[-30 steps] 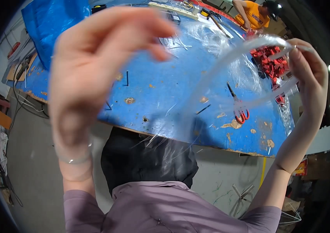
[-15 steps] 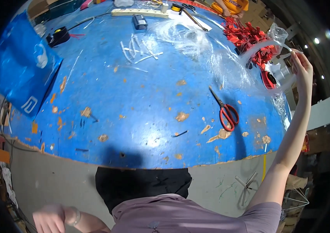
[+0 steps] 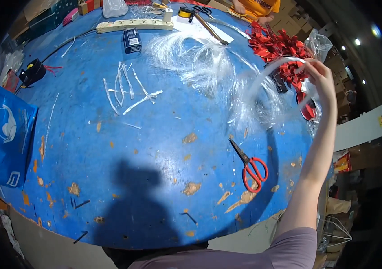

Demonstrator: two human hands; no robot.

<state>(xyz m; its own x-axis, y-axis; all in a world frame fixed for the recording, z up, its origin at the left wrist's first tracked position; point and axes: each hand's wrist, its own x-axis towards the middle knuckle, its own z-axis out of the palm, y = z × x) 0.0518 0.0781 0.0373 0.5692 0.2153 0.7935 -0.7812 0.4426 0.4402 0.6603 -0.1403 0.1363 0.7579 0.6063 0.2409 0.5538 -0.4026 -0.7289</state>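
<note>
My right hand (image 3: pixel 323 85) is raised over the right side of the blue table, fingers pinched on the end of a bundle of clear plastic strands (image 3: pixel 269 67). The strands arch to the left from my fingers and are blurred by motion. Beneath and beside them, more loose clear strands (image 3: pixel 204 62) spread over the table. Behind my hand lies a heap of shiny red ribbon (image 3: pixel 285 49). Red-handled scissors (image 3: pixel 254 172), their blades pointing away from me, lie nearer to me. My left hand is out of sight.
Short white strips (image 3: pixel 130 92) lie left of the strands, near a dark blue box (image 3: pixel 132 41) and a power strip (image 3: pixel 135 25). A blue bag (image 3: pixel 7 134) stands at the left edge beside a tape dispenser (image 3: pixel 32 73). Another person's hands (image 3: pixel 263 19) show at the far right.
The view has moved forward over the table. My right hand has shifted slightly left in the picture, still holding the strands. My left hand, at the lower left before, has left the view.
</note>
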